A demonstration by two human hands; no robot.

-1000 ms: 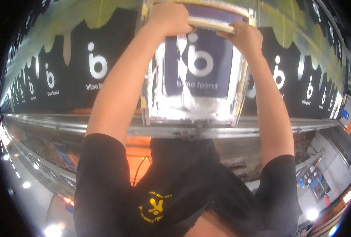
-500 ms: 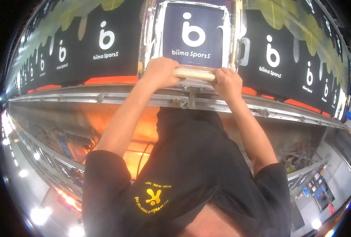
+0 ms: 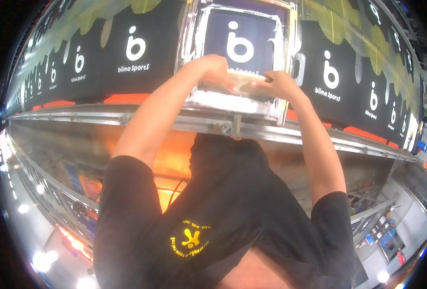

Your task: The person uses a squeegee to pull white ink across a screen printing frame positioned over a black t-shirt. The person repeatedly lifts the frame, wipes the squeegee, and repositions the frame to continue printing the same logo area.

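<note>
Both hands grip a pale, wooden-looking squeegee (image 3: 246,75) lying across a framed printing screen (image 3: 280,109). My left hand (image 3: 216,69) is closed round its left end. On the other end, my right hand (image 3: 280,85) is closed too, with fingers curled under the near side. White ink (image 3: 223,98) shows on the near part of the screen and along the edges of its dark window (image 3: 215,38). A white emblem in that window is partly covered by the squeegee and hands. The blade's lower edge is hidden.
Black fabric pieces (image 3: 151,43) with the same white emblem line the long table on both sides, above orange strips (image 3: 127,98). A metal rail (image 3: 165,118) with clamps runs along the near edge. A metal handle (image 3: 299,69) sticks out at the screen's right.
Both hands have moved the squeegee away from me, up the screen, from its near edge to the emblem's lower part. White ink now shows on the near part of the screen.
</note>
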